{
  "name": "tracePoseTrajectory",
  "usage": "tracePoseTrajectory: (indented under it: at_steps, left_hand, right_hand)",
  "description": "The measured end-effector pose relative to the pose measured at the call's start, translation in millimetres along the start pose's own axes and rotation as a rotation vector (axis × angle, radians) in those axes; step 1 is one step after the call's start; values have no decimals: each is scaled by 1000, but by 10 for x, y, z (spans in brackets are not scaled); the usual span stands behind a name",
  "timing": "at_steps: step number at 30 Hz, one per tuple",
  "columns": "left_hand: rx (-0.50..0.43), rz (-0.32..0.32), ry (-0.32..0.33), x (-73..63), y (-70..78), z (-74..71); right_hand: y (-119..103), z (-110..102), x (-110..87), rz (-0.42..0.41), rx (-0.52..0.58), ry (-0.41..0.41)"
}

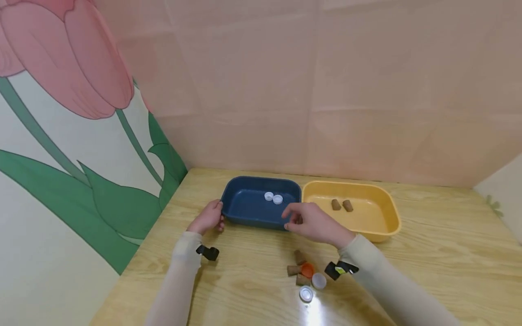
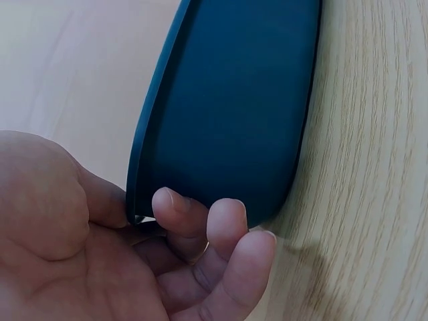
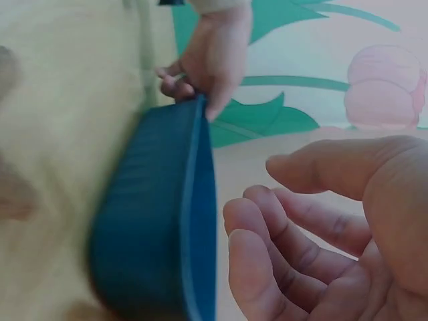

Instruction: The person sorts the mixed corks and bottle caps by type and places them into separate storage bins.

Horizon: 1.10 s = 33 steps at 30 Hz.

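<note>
The left hand point(image 1: 209, 217) is clamped on the left end of the blue tray point(image 1: 244, 206), at centre of the head view; the left wrist view shows its fingers bent around the outside of the corner below the rim, a hold that probably steadies the tray rather than lifts it, since the base seems to sit flat on the table point(image 1: 244, 276). The right hand point(image 1: 314, 222) hangs over the tray's lower right corner with fingers loosely bent, thumb and fingertips apart and nothing between them. Inside the tray, right of its middle, two white caps point(image 1: 277, 199) lie side by side. Just to the right sits the yellow tray point(image 1: 371, 213), end to end with the blue one, likely so that both are within easy reach; it holds two brown stoppers point(image 1: 336, 204), so each tray contains one kind of thing. At lower centre, in front of the trays, is a mixed cluster: three loose stoppers point(image 1: 303, 280) around an orange cap point(image 1: 307, 270), a translucent cap point(image 1: 319, 281) beside them and a ringed pale cap point(image 1: 306, 294) lowest.
</note>
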<state>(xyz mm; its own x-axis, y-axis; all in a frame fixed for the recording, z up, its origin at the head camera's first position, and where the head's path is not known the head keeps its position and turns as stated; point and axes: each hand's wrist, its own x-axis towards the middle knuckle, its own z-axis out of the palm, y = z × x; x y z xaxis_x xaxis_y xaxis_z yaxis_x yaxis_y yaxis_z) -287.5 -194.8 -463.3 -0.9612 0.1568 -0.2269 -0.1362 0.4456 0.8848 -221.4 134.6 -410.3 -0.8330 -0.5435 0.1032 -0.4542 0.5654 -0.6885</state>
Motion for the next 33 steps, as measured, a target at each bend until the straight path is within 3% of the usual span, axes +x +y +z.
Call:
tracePoseTrajectory:
  at_steps: [6,13,26,33]
  left_hand:
    - [10,-3,-11,17,-22,5]
    - [18,-2,2,-12,24,-10]
    - [22,2,12,-9,13,-17]
    - [25,13,20,-34,26,12]
  right_hand:
    - [200,140,-290,-57,-41,-39]
    - [415,271,-442,-62,-14,-94]
    - [581,394,-498,-2,59,-130]
    - [616,425,-501,-36,27,-109]
